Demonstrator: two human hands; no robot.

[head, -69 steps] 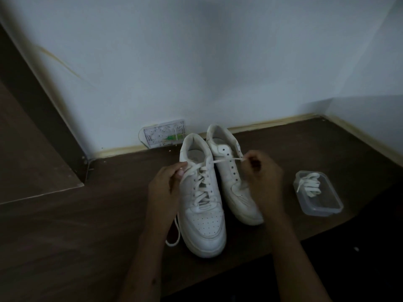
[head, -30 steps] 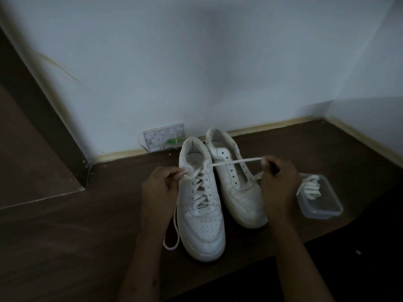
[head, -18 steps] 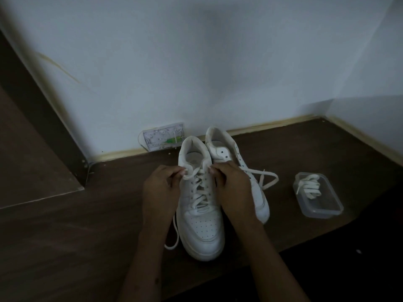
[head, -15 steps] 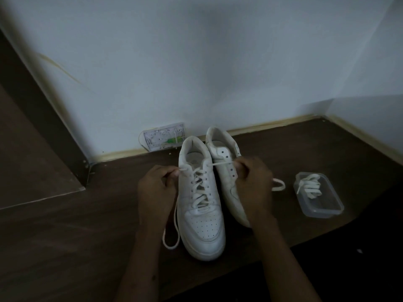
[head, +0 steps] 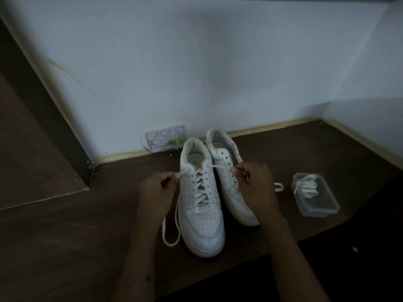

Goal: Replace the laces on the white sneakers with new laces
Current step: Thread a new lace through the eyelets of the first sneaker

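The left sneaker [head: 201, 203] stood laced up to its top eyelets, so by my reckoning that shoe was nearly finished, with only the tightening and the knot to come. The right sneaker [head: 231, 184], touching it on the right, showed bare eyelets, and a bundled lace [head: 306, 185] lay in the clear plastic box [head: 327, 211] further right, so about half the job remained. The left hand [head: 156, 190] pinched one end of the lace [head: 201, 188] just left of the top eyelets; the right hand [head: 254, 182] pinched the other end just right of them, over the unlaced shoe. Slack looped on the dark wooden surface [head: 65, 236] near the left sneaker's toe.
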